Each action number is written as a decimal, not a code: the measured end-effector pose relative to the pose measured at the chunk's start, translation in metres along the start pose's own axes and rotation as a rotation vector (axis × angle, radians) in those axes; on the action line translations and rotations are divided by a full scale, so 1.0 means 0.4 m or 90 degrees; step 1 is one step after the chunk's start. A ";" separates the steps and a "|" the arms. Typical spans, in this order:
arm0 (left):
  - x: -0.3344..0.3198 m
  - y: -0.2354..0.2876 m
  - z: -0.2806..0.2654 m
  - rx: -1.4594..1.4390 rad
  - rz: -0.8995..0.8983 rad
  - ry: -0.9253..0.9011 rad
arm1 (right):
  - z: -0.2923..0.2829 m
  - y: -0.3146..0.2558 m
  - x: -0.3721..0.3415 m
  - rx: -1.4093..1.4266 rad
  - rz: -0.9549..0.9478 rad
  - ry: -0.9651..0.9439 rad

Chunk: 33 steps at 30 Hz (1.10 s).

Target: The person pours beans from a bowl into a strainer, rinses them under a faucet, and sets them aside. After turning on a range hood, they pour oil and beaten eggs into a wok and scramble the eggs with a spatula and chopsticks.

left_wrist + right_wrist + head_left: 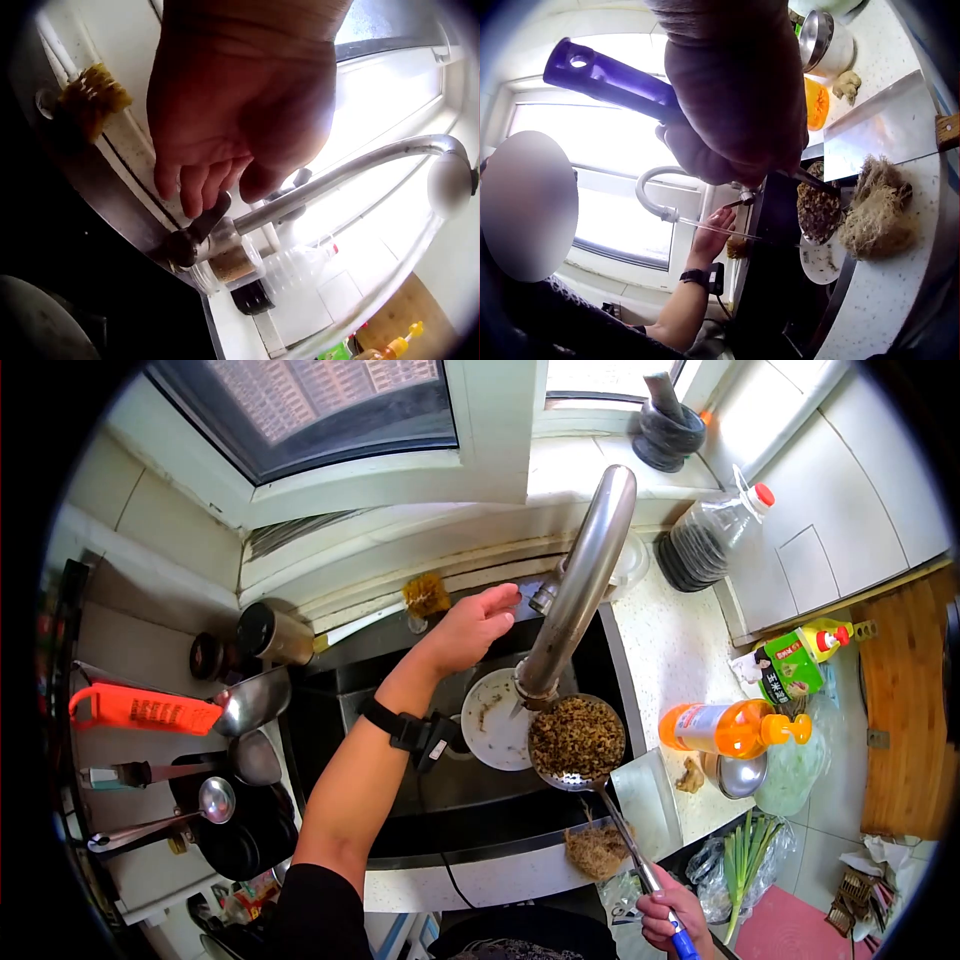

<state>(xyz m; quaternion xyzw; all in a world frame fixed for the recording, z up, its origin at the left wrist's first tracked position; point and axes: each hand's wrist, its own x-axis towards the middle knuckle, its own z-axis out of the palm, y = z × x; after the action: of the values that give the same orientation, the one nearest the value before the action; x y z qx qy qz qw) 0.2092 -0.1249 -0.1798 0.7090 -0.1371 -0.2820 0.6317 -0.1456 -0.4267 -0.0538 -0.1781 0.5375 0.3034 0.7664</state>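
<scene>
Steel strainer (570,782) heaped with brown bits (577,737): tilt or strong stream from tap (582,575) could spill them. Right hand (675,913) clenched round handle (684,944); left hand (473,632) loose near lever (212,218).

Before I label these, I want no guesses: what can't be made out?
Left wrist view: whether the left hand touches the tap lever; fingers overlap it.
Head view: part of the white dish, behind tap and skimmer.
Head view: what the brown pieces are; too small.
Right wrist view: the skimmer's gripped part, behind the right hand.
</scene>
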 end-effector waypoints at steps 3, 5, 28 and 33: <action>0.001 0.006 0.003 -0.030 -0.018 -0.001 | 0.009 -0.001 -0.005 0.009 0.001 0.032; -0.001 0.007 0.003 -0.032 -0.022 -0.003 | 0.013 0.000 -0.008 0.004 -0.006 0.047; -0.021 0.056 0.004 0.112 -0.034 0.054 | -0.036 -0.015 0.068 0.064 0.052 -0.214; -0.015 0.036 0.008 0.044 -0.007 0.054 | -0.037 -0.014 0.080 0.069 0.045 -0.212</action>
<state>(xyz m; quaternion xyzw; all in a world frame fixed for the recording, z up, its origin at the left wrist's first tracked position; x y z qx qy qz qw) 0.2050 -0.1269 -0.1645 0.7423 -0.1160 -0.2501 0.6107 -0.1447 -0.4310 -0.0893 -0.0647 0.4247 0.3262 0.8421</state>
